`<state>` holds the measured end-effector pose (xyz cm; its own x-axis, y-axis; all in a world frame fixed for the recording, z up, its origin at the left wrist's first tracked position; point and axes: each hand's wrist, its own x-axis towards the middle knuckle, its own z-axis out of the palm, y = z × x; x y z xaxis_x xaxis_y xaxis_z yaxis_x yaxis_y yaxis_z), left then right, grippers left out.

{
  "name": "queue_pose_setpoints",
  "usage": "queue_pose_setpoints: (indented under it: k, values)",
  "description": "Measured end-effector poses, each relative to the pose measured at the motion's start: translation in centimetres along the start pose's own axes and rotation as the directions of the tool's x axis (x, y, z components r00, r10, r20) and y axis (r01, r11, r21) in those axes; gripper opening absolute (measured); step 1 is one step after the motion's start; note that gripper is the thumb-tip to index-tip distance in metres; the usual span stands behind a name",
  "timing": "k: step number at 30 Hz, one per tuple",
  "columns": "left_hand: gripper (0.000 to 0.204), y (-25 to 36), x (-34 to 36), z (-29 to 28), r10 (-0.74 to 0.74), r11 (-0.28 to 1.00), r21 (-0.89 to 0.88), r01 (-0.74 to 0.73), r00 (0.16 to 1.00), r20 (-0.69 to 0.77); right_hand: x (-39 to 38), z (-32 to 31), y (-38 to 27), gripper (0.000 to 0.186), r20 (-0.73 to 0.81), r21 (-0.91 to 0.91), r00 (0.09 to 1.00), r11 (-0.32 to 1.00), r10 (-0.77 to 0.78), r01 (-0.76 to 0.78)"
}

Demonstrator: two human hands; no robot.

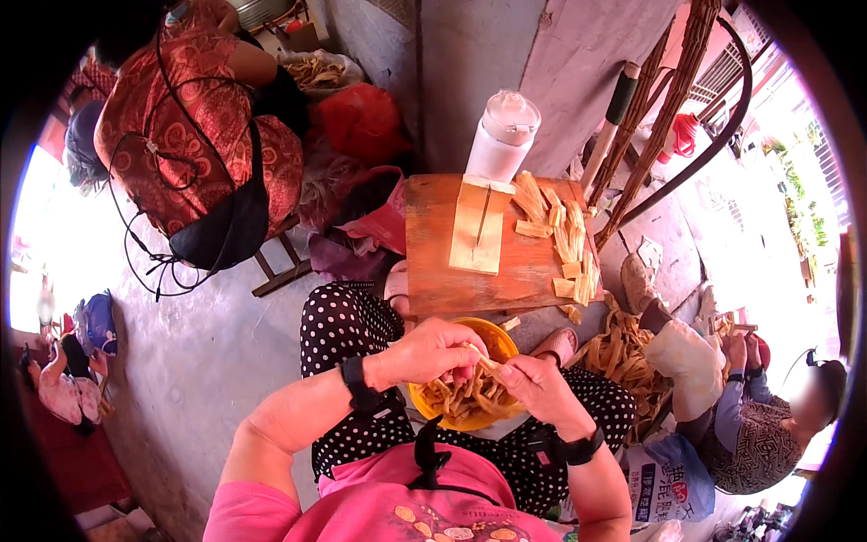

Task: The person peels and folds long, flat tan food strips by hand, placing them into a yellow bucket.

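Note:
Between my left hand (432,352) and my right hand (542,387) a pale tan, dried-looking strip (486,361) is stretched, its ends pinched in the fingers of both. Just below the hands, a yellow basin (495,336) sits between my knees. Loose brownish strips (465,397) of a similar kind lie in it, partly hidden by my hands. Beyond the basin is a low wooden table (433,244). On it lies a pale wooden block (474,257) with a thin dark line or rod along its middle. Several bundled and cut yellowish strips (567,230) are at the table's right side.
A white lidded tumbler (499,135) stands at the table's far edge, near a wall. Right of my knee is a heap of strips (614,361) on the floor. One person (750,425) sits at right, another (199,154) at upper left. Red bags (361,122) lie beside the latter.

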<state>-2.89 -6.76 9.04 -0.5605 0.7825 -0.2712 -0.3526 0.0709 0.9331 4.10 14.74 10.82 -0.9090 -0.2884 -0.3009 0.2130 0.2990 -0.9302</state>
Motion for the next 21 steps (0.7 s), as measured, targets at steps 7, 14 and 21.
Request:
queue_pose_setpoints:
  k: [7,14,21]
  values:
    - [0.029,1.1,-1.0,-0.5,-0.095,0.995,-0.039,0.092,0.992,-0.083,0.8,0.1,-0.9,0.017,-0.047,-0.178,0.997,0.983,-0.057,0.048]
    - [0.036,-1.0,-0.9,-0.3,-0.012,0.995,-0.096,0.003,0.995,-0.099,1.1,0.5,-0.2,0.021,0.026,-0.087,0.998,0.994,-0.059,0.061]
    - [0.03,-0.4,-2.2,0.3,-0.02,0.956,-0.289,-0.039,0.98,-0.199,0.4,-0.2,-0.7,0.021,0.019,0.03,1.0,0.999,-0.019,0.018]
